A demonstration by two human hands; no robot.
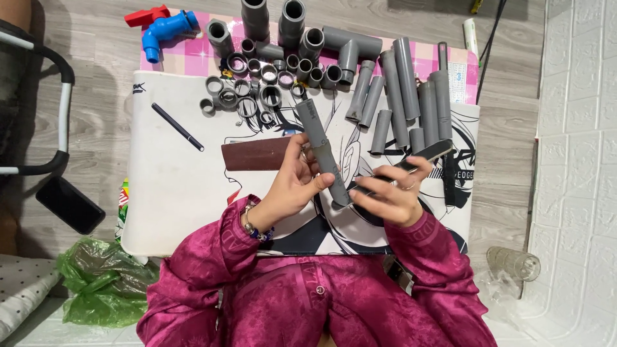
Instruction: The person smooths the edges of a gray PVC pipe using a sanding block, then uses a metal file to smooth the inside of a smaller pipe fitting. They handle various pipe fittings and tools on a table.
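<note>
Centrally, the left hand (292, 186) pinches a grey pipe (322, 154) tilted upright; the right hand (389, 196) clasps a dark flat tool (411, 164) at its lower end. Steady, supported strokes suit best.

Beneath my hands spreads a low table (173, 193) covered with a white printed mat, a pink checked cloth showing along its far edge. Around it lies a floor (103, 83) of grey wood-look planks. Far to the left of my left hand stands a chair frame (63, 103) of black and white tubing, and a dark phone (69, 204) lies flat on the floor near it. Below that, close to my left elbow, sits a crumpled green plastic bag (96, 283) beside a dotted grey cushion (22, 289). Well right of my right hand rises a white embossed brick-pattern wall (578, 160), with a clear glass (513, 262) lying at its foot. Even daylight, soft shadows.
</note>
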